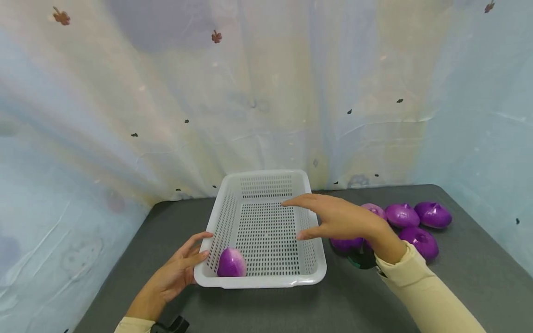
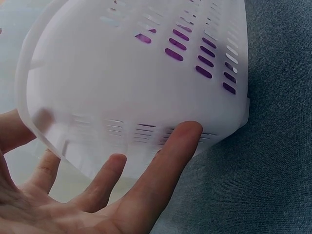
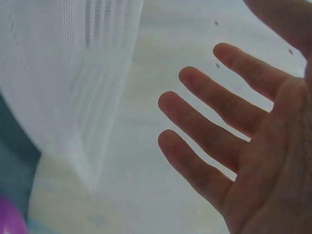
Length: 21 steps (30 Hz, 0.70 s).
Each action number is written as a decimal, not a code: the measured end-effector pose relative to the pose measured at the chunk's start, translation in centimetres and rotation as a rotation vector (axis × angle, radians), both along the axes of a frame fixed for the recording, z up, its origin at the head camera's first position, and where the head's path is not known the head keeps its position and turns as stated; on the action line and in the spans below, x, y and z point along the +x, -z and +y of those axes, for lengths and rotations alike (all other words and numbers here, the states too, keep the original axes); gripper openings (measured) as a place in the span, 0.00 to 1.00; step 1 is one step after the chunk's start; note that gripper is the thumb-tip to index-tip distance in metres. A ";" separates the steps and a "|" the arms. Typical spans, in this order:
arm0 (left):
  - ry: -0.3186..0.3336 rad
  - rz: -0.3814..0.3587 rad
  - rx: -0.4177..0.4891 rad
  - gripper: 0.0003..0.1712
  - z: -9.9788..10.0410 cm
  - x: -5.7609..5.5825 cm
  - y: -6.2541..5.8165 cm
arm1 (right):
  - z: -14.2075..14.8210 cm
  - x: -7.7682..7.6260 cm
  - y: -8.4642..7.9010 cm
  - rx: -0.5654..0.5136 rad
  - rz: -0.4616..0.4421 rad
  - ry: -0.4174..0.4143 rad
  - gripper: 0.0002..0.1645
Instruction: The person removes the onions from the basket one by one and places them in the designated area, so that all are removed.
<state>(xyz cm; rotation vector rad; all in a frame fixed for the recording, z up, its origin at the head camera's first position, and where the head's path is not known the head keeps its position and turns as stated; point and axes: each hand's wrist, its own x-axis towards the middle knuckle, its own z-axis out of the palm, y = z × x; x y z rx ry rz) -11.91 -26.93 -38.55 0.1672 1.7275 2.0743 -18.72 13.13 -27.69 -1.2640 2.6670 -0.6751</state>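
Note:
A white plastic basket point(image 1: 266, 281) with slotted walls stands on the dark table in the head view. My left hand point(image 1: 176, 270) grips its near left side, thumb at the rim and fingers spread along the outer wall point(image 2: 122, 87). Inside, in the near left corner, lies a purple-and-white onion point(image 1: 232, 262); its purple shows through the slots in the left wrist view. My right hand point(image 1: 333, 217) hovers over the basket's right rim with nothing in it. In the right wrist view its fingers point(image 3: 209, 131) are apart and fairly straight, beside the basket wall point(image 3: 102, 97).
Several glossy purple onions point(image 1: 402, 215) lie grouped on the right of the dark table point(image 1: 470, 245), some partly hidden behind my right hand and wrist. A dark green-black thing point(image 1: 362, 260) shows below that wrist. A pale patterned curtain point(image 1: 258, 92) hangs behind the table.

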 end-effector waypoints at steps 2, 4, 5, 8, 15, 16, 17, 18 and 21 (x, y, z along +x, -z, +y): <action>-0.006 -0.001 -0.004 0.24 0.0 0.0 0.0 | -1.5 -0.3 0.1 0.010 -0.020 -0.034 0.44; -0.010 -0.004 -0.007 0.24 0.0 0.0 0.0 | -2.8 -0.5 0.3 0.008 -0.041 -0.066 0.43; -0.012 -0.005 -0.007 0.24 0.0 0.0 0.0 | -3.5 -0.7 0.4 0.007 -0.046 -0.081 0.43; -0.018 -0.009 -0.009 0.24 0.0 -0.1 0.0 | -5.3 -1.0 0.6 0.034 -0.028 -0.107 0.40; -0.018 -0.013 -0.024 0.24 0.0 -0.1 -0.1 | -9.5 -0.8 1.4 0.205 0.061 -0.170 0.34; -0.017 -0.013 -0.026 0.24 0.0 -0.1 -0.1 | -10.0 -0.8 1.6 0.226 0.067 -0.178 0.34; -0.017 -0.013 -0.027 0.24 0.0 -0.1 -0.1 | -10.4 -0.8 1.7 0.244 0.075 -0.187 0.34; -0.016 -0.013 -0.028 0.24 0.0 -0.1 -0.1 | -10.8 -0.8 1.9 0.262 0.086 -0.192 0.34; -0.009 -0.013 -0.025 0.24 0.1 -0.1 -0.1 | -11.9 -0.8 2.2 0.310 0.121 -0.204 0.35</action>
